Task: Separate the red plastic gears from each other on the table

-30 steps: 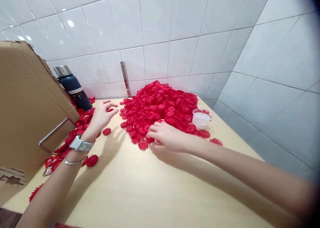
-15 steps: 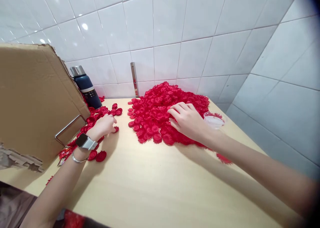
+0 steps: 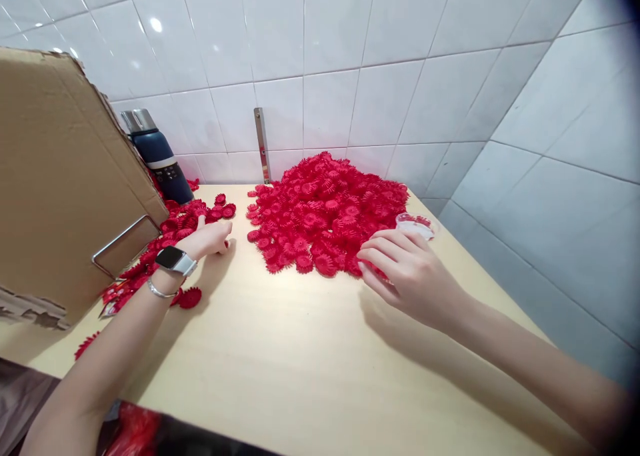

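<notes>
A large heap of small red fringed discs (image 3: 325, 216) lies on the table against the tiled wall. My right hand (image 3: 410, 279) is at its near right edge, fingers curled downward and held together; red shows by the fingertips, but whatever is inside the hand is hidden. On the left, my left hand (image 3: 207, 239), with a watch (image 3: 175, 259) on the wrist, is beside a smaller spread of red discs (image 3: 187, 219). Its fingers are bent down around a red disc (image 3: 227, 244), which shows only partly, while the thumb points up.
A cardboard box (image 3: 60, 176) with a metal handle (image 3: 125, 243) stands at the left, and a dark blue bottle (image 3: 163, 166) behind it. Beyond my right hand is a clear round container (image 3: 417, 226) with red bits. A metal strip (image 3: 261, 146) is on the wall.
My right hand has drawn back from the heap toward the near right. The left hand has turned slightly, its thumb now raised. The whole view has shifted a little.
</notes>
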Tool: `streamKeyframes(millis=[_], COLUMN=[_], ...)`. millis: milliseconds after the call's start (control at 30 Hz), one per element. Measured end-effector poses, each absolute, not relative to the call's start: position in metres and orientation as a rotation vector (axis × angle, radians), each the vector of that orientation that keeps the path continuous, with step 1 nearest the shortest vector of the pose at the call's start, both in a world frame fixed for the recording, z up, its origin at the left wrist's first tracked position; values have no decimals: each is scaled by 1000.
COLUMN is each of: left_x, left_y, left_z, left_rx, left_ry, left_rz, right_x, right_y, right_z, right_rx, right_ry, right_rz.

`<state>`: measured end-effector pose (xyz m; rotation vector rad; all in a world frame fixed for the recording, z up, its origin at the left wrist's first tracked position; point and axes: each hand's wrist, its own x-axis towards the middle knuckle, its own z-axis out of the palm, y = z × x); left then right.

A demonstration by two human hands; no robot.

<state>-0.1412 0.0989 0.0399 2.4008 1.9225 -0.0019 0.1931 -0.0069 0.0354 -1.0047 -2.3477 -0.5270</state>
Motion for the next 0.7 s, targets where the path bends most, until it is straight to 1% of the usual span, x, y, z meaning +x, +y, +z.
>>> streamKeyframes(millis=[133,233,333,400,467,567,633,700], left_x=[-130,-109,-77,-53,-30,-8,-3,-3], left_y=[87,69,42,22,5,-10,-13,-13], left_z=[56,73,81,75,62,37,22,13], left_rx=[2418,2479,2466,2036,1694,1420,1321,1257], left_ry=[1917,1813,1561,1161,931,801,795,810], left_rz=[0,180,386,602,675,721,795,884], right_x=[200,200,195,186,176,162,160,165], right_y=[-10,-12,-16,-20,-24,-26,-28,-32], right_z=[29,23,19,16,12,4,2,6], right_rx=[-1026,-1004,-986,-988,-991,-979,-957,-928], right_ry=[-2344,-2312,-2262,-2237,-2215,-2162,-2105,-2072], right_rz=[-452,-414,-342,-235,-58,209,227,154])
